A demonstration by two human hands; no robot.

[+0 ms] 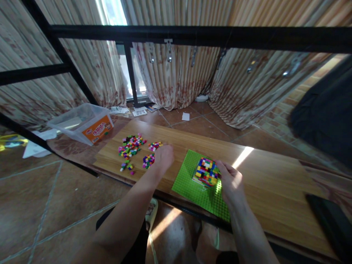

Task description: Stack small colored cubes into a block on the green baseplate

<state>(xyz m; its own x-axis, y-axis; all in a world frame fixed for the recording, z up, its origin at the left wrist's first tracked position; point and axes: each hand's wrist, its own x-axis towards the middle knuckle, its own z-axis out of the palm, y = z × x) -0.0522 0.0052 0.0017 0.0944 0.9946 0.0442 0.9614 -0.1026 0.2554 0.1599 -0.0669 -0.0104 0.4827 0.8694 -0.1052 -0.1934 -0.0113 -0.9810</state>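
A square block of multicoloured toy bricks (205,171) stands on a green baseplate (184,176). My right hand (232,180) is closed at the block's right side, thumb and fingers against its far right corner. My left hand (164,157) reaches over the table beside two small heaps of loose bricks, the nearer heap (148,161) and the farther heap (154,146). Its fingers are blurred and turned away, so I cannot see what is in them. A larger pile of loose bricks (131,146) lies farther left.
The wooden table (264,176) runs left to right. A clear plastic bin (79,123) with an orange label stands at the left end. A dark flat object (330,220) lies at the right end. A black metal frame (192,35) crosses in front of curtains.
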